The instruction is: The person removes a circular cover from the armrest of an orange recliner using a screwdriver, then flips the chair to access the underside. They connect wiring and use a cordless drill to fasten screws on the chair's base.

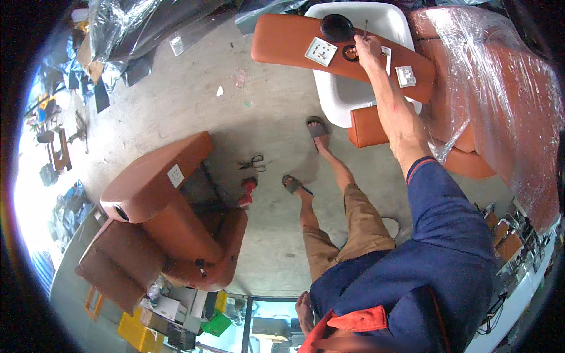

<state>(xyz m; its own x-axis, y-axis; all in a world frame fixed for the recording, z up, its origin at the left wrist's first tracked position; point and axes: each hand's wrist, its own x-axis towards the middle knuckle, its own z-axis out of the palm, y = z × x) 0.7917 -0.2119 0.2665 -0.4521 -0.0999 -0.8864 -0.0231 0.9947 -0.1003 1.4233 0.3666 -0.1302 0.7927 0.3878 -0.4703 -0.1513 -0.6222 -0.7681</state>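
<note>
Concrete floor [268, 106] was seen beneath a white tub-like support [325, 97], across which a brown padded panel [285, 38] was laid. Over it, a slim tool [365, 25] was gripped in closed fingers of the right hand [368, 50], near a black dish [336, 27]. Left hand [303, 312] was seen beside the navy shirt [376, 288]; finger state could not be told.

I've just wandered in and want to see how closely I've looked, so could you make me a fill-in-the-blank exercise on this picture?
1. The hand reaching over the brown padded panel is a ____ hand.
2. The round dish next to the square white plate is ____ in colour.
3. The scissors lie on the concrete ____.
4. The navy shirt has a ____ collar.

Missing words: right; black; floor; red.
</note>
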